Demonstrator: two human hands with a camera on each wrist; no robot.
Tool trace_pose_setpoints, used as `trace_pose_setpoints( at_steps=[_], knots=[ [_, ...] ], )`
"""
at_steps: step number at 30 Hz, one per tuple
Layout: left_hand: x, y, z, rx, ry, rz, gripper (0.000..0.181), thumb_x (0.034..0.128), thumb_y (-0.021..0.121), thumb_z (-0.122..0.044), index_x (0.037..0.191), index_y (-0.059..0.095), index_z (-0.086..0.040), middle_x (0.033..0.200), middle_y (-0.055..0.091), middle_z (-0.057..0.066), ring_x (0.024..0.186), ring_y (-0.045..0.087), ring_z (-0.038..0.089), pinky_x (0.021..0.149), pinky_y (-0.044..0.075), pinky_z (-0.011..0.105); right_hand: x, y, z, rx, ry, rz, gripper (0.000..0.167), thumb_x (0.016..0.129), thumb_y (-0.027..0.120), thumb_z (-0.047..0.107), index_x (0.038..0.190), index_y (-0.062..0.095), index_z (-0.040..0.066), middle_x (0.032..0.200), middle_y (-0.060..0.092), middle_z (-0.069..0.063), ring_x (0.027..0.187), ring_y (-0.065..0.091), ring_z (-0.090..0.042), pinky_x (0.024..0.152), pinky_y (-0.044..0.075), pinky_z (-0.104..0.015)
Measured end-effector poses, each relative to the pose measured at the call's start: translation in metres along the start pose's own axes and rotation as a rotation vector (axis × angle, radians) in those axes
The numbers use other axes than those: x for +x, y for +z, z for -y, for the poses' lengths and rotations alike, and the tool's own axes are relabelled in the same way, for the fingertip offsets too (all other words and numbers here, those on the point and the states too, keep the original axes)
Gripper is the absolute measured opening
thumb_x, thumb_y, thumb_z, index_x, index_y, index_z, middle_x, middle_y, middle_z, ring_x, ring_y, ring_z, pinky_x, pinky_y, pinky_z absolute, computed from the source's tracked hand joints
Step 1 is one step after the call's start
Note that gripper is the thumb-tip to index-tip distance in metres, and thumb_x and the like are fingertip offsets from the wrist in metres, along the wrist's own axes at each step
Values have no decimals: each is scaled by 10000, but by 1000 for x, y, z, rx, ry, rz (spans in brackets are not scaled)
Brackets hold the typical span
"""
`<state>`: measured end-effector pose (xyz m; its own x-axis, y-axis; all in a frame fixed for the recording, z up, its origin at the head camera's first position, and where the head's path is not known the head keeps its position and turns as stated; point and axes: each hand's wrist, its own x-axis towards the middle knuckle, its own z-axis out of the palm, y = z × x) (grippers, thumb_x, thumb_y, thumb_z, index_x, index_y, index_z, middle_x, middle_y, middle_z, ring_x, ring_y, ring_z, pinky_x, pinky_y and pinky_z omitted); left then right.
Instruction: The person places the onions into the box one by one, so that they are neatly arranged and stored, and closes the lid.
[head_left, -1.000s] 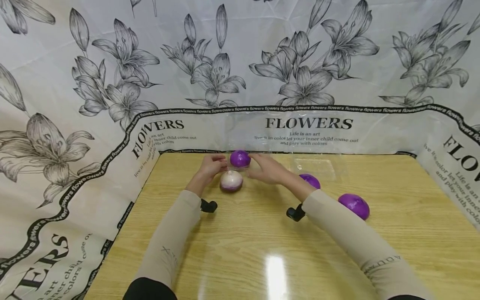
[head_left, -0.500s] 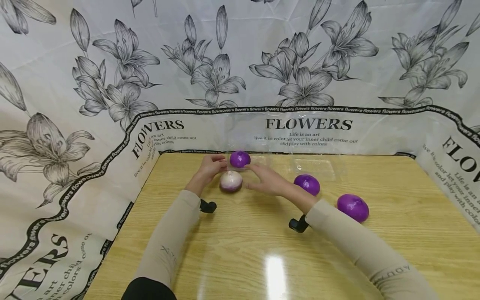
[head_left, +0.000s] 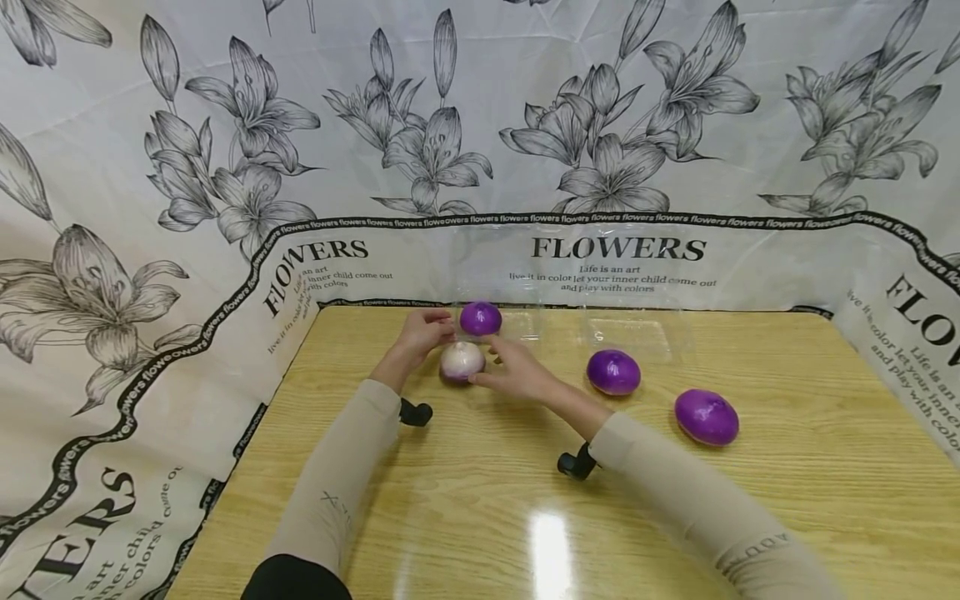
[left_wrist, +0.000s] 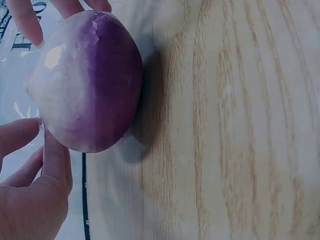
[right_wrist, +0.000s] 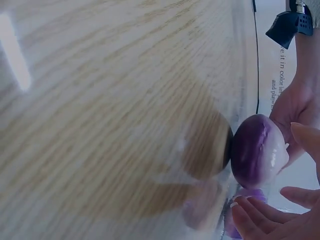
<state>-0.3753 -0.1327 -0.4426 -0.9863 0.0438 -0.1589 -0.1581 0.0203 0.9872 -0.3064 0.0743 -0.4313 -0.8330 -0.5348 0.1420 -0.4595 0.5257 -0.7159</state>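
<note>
A white-and-purple onion (head_left: 462, 362) sits on the table in front of a clear plastic box (head_left: 521, 325). Inside that box, at its left end, is a purple onion (head_left: 481, 318). My left hand (head_left: 422, 335) pinches the box's left front edge between thumb and fingers, as the left wrist view (left_wrist: 42, 195) shows. Close on the right of the white-and-purple onion is my right hand (head_left: 517, 371), its fingers (right_wrist: 252, 217) spread and partly extended; contact is unclear. In the left wrist view the onion (left_wrist: 87, 82) stands between both hands.
Two more purple onions (head_left: 613, 372) (head_left: 707, 417) lie on the wooden table (head_left: 480, 500) to the right. A second clear plastic box (head_left: 630, 333) stands at the back right. Flower-printed cloth (head_left: 615, 183) walls the table's back and sides.
My right hand has moved from the purple onion in the box, toward me and left, to the white-and-purple onion's right side. My left hand has stayed at the box's edge.
</note>
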Motion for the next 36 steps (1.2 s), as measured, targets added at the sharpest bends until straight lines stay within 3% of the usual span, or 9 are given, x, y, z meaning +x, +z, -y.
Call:
trace_pose_setpoints(
  at_steps=[5, 12, 22, 36],
  knots=[
    [0, -1, -1, 8, 0, 3, 430, 968, 598, 94, 1390, 519, 119, 1104, 575, 153, 927, 669, 253, 929, 635, 323, 6, 10, -4, 35, 78, -1, 700, 923, 779, 214, 1503, 440, 19, 1429, 547, -254, 1237, 590, -432, 1062, 542, -551],
    [2, -1, -1, -6, -1, 9, 446, 961, 597, 101, 1398, 510, 115, 1141, 566, 166, 878, 660, 202, 895, 640, 281, 13, 18, -4, 96, 79, -6, 661, 921, 783, 199, 1469, 463, 16, 1415, 562, -234, 1264, 587, -388, 1092, 529, -509],
    [1, -1, 0, -27, 3, 18, 447, 961, 588, 118, 1398, 498, 138, 1128, 564, 169, 937, 672, 276, 1015, 599, 402, 22, 30, -2, 91, 133, -50, 600, 861, 853, 245, 1321, 525, 42, 1216, 653, -176, 1089, 650, -277, 915, 609, -381],
    [1, 1, 0, -41, 8, 9, 460, 952, 588, 130, 1400, 486, 153, 1111, 571, 177, 981, 673, 326, 1024, 592, 426, 14, 25, 3, 118, 149, -57, 602, 855, 855, 230, 1319, 519, 44, 1221, 647, -185, 1070, 657, -285, 909, 615, -387]
  ],
)
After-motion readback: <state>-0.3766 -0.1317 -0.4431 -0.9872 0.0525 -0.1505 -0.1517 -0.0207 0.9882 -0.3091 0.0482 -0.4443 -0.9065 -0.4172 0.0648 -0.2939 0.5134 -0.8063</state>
